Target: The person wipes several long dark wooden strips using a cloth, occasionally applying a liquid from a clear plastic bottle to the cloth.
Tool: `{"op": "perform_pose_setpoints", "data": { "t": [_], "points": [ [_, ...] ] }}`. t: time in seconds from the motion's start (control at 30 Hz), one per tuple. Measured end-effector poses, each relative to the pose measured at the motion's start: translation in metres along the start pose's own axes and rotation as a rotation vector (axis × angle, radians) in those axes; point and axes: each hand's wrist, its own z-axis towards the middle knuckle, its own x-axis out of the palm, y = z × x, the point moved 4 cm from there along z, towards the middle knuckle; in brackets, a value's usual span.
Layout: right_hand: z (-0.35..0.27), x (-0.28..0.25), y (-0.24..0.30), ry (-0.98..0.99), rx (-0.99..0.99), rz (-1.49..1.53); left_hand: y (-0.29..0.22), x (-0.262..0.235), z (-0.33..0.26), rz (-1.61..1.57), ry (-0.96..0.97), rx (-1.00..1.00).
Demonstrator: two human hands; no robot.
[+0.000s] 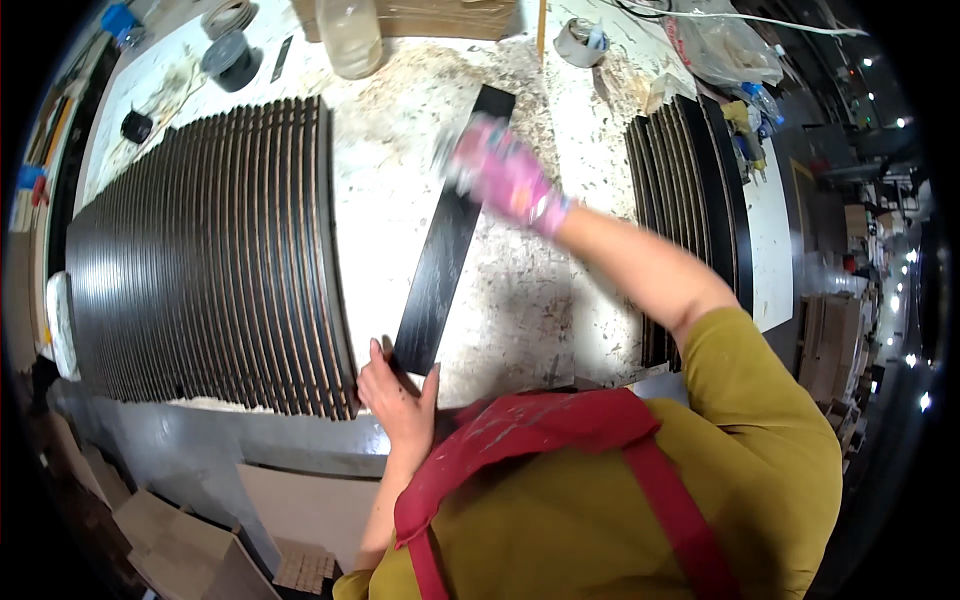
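A narrow black board [437, 265] lies slanted on the work table, its far end leaning right. At its near end my left hand [395, 402] is bare, with the thumb at one corner and the fingers at the other, holding the end between them. My right hand [508, 178] wears a pink patterned glove and is over the far part of the board. It is closed on something pale and greyish, too smeared by motion to make out. Faint streaks show on the board's dark surface.
To the left stands a long row of black boards [220, 260] on edge. A shorter row of black boards [690, 200] is at the right. Along the back are a dark cup [230, 62], a cloudy jar [350, 40], a white pot [581, 44] and a plastic bag [725, 50].
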Motion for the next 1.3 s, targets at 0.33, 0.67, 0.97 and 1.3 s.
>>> {"op": "perform_pose_setpoints", "data": {
  "t": [0.33, 0.67, 0.97, 1.3],
  "points": [
    [0.019, -0.009, -0.016, -0.061, -0.545, -0.772, 0.006, 0.007, 0.001, 0.057, 0.072, 0.063],
    [0.04, -0.034, -0.008, -0.148, -0.759, -0.983, 0.015, 0.008, -0.008, 0.06, 0.051, 0.066],
    [0.056, -0.081, 0.042, -0.262, -0.236, -0.696, -0.007, -0.008, 0.004, -1.023, 0.405, -0.766],
    [0.04, 0.008, 0.01, 0.107, -0.312, -0.501, -0.012, -0.009, -0.035, -1.901, 0.484, -1.151]
  ]
}}
